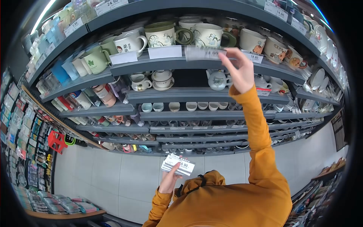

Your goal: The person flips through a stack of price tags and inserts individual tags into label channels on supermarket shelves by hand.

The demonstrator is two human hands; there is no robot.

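The shelf unit (189,97) spans the view; tiled floor (140,170) extends from its base. The upper shelf edge (159,65) fronts a row of mugs (207,36), contents indiscernible. The right hand (242,71) is at this edge, by a blurred price label (200,53); grip cannot be determined. The left hand (168,184), apart from the shelf unit, grips a stack of price cards (173,166).

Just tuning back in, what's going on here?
A person in a mustard-coloured top is at a shelf of cups and mugs with price cards. The left hand holds a small stack of price cards low in front of the body, the top one ending in 5.90. The right hand is raised to the upper shelf edge, at the right end of a blurred card below a patterned mug; whether the fingers grip it is unclear.
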